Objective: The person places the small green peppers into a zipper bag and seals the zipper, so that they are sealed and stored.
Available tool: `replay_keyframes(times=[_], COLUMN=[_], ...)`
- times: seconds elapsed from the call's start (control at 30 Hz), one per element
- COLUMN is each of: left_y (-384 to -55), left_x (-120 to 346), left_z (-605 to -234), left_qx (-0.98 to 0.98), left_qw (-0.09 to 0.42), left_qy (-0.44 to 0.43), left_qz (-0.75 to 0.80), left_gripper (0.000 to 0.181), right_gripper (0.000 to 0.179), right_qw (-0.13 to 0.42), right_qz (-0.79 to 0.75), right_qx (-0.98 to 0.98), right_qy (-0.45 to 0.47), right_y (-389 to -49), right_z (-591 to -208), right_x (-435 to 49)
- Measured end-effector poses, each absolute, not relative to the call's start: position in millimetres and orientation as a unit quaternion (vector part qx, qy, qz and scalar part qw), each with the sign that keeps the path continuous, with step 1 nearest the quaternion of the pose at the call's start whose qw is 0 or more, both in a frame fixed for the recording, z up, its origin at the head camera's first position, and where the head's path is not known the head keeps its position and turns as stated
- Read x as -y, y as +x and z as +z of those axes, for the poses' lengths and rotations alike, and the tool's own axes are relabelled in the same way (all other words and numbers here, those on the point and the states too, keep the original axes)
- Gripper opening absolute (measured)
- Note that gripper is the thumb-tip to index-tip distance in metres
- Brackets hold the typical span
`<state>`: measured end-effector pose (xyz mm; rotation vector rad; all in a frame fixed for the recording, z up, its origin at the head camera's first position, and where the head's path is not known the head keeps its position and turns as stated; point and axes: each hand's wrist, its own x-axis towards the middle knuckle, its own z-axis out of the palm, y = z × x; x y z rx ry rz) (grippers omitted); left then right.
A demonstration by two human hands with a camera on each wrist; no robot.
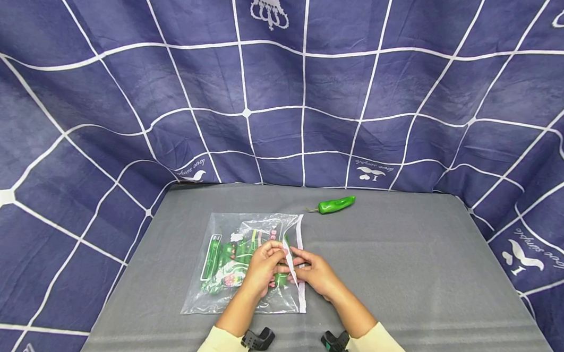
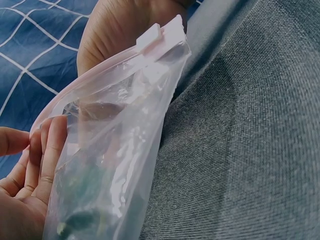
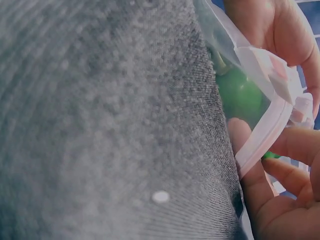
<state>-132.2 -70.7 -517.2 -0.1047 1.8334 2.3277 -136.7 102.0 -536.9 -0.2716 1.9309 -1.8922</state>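
One clear bag (image 1: pixel 194 300) lies on the grey table (image 1: pixel 401 267), its zip edge parted. The left hand (image 1: pixel 262 265) pinches one lip of that edge between thumb and fingers; the right hand (image 1: pixel 320 276) pinches the zip strip opposite, some fingertips hidden behind it. Inside shows a green pepper (image 3: pixel 241 95) (glare and print blur the rest, so I cannot count them). Beyond the bag lies a loose pepper (image 1: pixel 336 205). Both sleeves (image 1: pixel 222 348) are cut off below.
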Motion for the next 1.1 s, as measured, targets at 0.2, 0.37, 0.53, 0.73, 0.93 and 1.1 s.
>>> replay_keyframes(times=[0.2, 0.37, 0.53, 0.73, 0.93, 1.1], left_y=[-133.5, -134.0, -133.4, -133.5, -134.3, -134.4], left_x=[71.7, 72.1, 72.1, 72.6, 72.8, 73.5], left_z=[-516.4, -516.4, -516.7, -519.2, -520.7, -521.2], left_qx=[-0.606, -0.615, -0.614, -0.615, -0.615, -0.618], left_qw=[0.086, 0.087, 0.090, 0.089, 0.086, 0.091], left_qy=[-0.035, -0.036, -0.045, -0.053, -0.052, -0.053], left_qz=[0.790, 0.783, 0.783, 0.782, 0.782, 0.779], left_gripper=[0.012, 0.013, 0.013, 0.010, 0.008, 0.007], right_gripper=[0.060, 0.051, 0.049, 0.050, 0.051, 0.053], right_qw=[0.230, 0.247, 0.248, 0.251, 0.251, 0.240], right_qz=[-0.689, -0.687, -0.685, -0.687, -0.687, -0.669], right_qx=[-0.677, -0.670, -0.672, -0.665, -0.664, -0.686], right_qy=[-0.123, -0.131, -0.135, -0.150, -0.156, -0.155], right_y=[-136.0, -134.0, -132.9, -133.9, -135.8, -136.6], right_z=[-537.8, -538.1, -539.2, -541.6, -541.2, -538.5], right_x=[-102.2, -101.0, -100.6, -103.1, -104.7, -106.4])
